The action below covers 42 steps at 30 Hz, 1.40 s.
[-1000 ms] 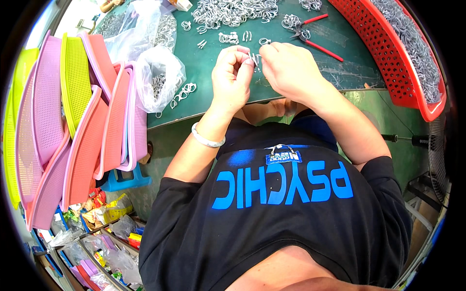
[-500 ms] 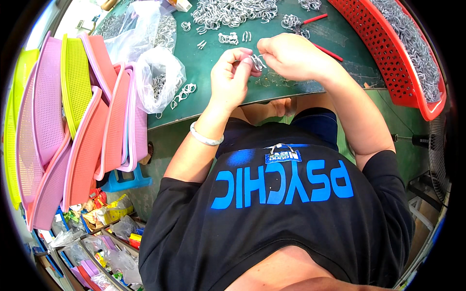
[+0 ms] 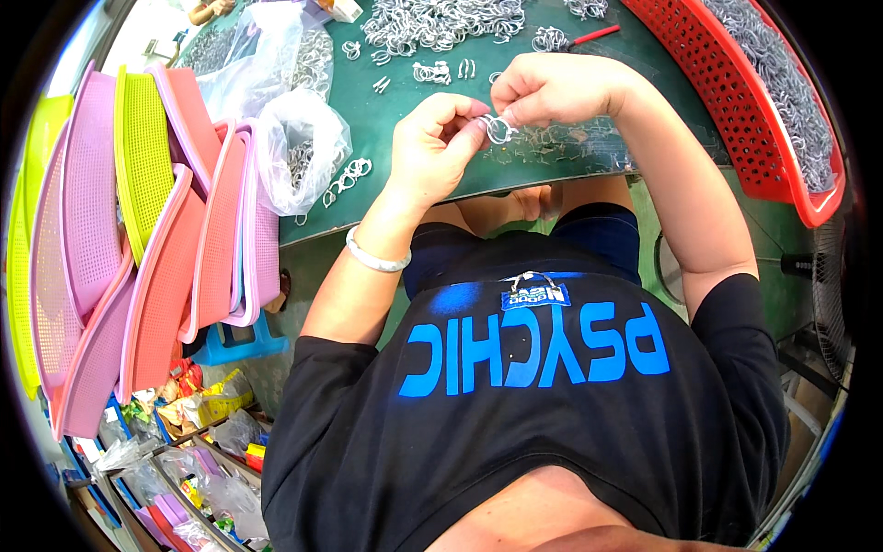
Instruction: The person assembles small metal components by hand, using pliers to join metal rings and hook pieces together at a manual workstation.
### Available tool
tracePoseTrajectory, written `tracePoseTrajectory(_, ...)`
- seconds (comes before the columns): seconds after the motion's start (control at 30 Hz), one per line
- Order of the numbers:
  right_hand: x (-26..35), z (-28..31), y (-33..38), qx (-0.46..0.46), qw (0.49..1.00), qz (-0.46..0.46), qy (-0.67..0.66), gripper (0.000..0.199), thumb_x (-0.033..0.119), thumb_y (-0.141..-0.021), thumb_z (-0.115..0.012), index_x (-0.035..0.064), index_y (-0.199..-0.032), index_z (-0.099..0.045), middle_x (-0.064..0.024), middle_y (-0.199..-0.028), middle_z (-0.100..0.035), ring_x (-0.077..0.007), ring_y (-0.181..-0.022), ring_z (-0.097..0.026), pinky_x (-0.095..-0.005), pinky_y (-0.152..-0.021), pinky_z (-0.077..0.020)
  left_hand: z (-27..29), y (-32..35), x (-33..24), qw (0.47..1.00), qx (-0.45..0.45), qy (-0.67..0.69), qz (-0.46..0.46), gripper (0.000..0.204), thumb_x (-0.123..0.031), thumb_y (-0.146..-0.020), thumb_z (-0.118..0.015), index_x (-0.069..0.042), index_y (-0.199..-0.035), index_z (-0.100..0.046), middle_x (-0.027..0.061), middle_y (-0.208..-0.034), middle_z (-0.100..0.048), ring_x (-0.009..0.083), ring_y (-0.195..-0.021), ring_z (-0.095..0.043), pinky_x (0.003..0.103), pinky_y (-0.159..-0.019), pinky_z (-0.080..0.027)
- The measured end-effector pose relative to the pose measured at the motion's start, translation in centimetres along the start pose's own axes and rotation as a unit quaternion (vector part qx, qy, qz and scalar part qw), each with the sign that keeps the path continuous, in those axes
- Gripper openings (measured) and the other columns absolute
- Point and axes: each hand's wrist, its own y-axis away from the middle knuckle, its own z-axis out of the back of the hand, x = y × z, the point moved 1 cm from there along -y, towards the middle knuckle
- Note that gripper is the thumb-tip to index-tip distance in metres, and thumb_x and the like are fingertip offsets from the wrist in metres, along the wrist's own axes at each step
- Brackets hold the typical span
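Over the front of the green table (image 3: pixel 395 198) my left hand (image 3: pixel 440 147) pinches a few silver metal rings (image 3: pixel 499 131) between thumb and fingers. The rings jut out toward my right hand (image 3: pixel 561 87), whose fingers are closed on the ring's upper side. Just beyond my hands lie a short row of linked rings (image 3: pixel 432 72) and a few loose rings (image 3: pixel 467 69). A red-handled pair of pliers (image 3: pixel 596 36) lies past my right hand, which hides much of it.
A big pile of rings (image 3: pixel 441 26) covers the table's back. At left stand a clear plastic bag (image 3: pixel 308 152) with rings and stacked coloured baskets (image 3: pixel 147 156). A red basket (image 3: pixel 727 83) full of metal pieces sits at right. Another person's hand (image 3: pixel 212 11) shows at far left.
My right hand has shifted slightly up and now covers more of the pliers. The rings have turned and stand out more between my hands. My left wrist has moved a little left.
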Motion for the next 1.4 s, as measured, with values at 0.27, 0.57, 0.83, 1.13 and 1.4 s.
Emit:
tracePoseTrajectory(0.27, -1.5, -3.8, 1.1, -0.313, 0.922, 0.016, -0.227, 0.017, 0.021, -0.083, -0.055, 0.0049, -0.086, -0.056, 0.0030, -0.067, -0.051, -0.0050, -0.059, -0.047, -0.0196, -0.054, -0.0392, 0.1, 0.5, 0.6, 0.987, -0.153, -0.002, -0.042, 0.010, 0.002, -0.083, -0.052, 0.003, -0.093, -0.052, 0.0079, -0.078, -0.061, 0.0108, -0.066, -0.058, 0.022, -0.061, -0.049)
tracePoseTrajectory(0.57, -0.4, -8.4, -0.3, -0.449, 0.799, 0.070, -0.394, 0.014, 0.014, -0.079, -0.063, -0.0001, -0.081, -0.060, 0.0021, -0.068, -0.056, -0.0022, -0.055, -0.045, -0.0171, -0.048, -0.0361, -1.2, 0.2, 0.9, 0.968, -0.201, -0.053, -0.139, 0.011, 0.004, -0.073, -0.060, 0.001, -0.082, -0.055, 0.0075, -0.088, -0.055, 0.0087, -0.067, -0.056, 0.020, -0.057, -0.048)
tracePoseTrajectory(0.83, -1.2, -7.7, -0.6, -0.477, 0.817, 0.113, -0.303, 0.009, 0.008, -0.079, -0.060, -0.0003, -0.078, -0.058, 0.0011, -0.069, -0.056, -0.0024, -0.061, -0.046, -0.0187, -0.052, -0.0392, -1.2, 0.6, -0.9, 0.977, -0.098, 0.189, 0.007, 0.011, 0.004, -0.076, -0.060, 0.001, -0.085, -0.055, 0.0093, -0.100, -0.053, 0.0095, -0.073, -0.057, 0.023, -0.066, -0.049)
tracePoseTrajectory(1.13, -0.6, -6.1, 0.5, -0.521, 0.830, 0.199, -0.007, 0.006, 0.001, -0.074, -0.058, 0.0013, -0.079, -0.056, -0.0051, -0.072, -0.054, -0.0125, -0.061, -0.052, -0.0236, -0.054, -0.0424, -0.9, 0.8, -1.4, 0.964, -0.049, 0.259, 0.035, 0.008, 0.001, -0.081, -0.057, 0.000, -0.088, -0.053, 0.0112, -0.100, -0.055, 0.0166, -0.081, -0.059, 0.029, -0.070, -0.051)
tracePoseTrajectory(1.4, 0.4, -4.1, 1.4, -0.509, 0.782, 0.291, 0.212, 0.015, -0.002, -0.066, -0.059, 0.0022, -0.079, -0.054, -0.0099, -0.076, -0.056, -0.0273, -0.066, -0.055, -0.0331, -0.058, -0.0462, -1.6, 0.5, -2.9, 0.973, -0.088, 0.209, 0.045, 0.007, -0.001, -0.081, -0.058, 0.000, -0.086, -0.053, 0.0076, -0.079, -0.059, 0.0157, -0.068, -0.061, 0.025, -0.060, -0.051)
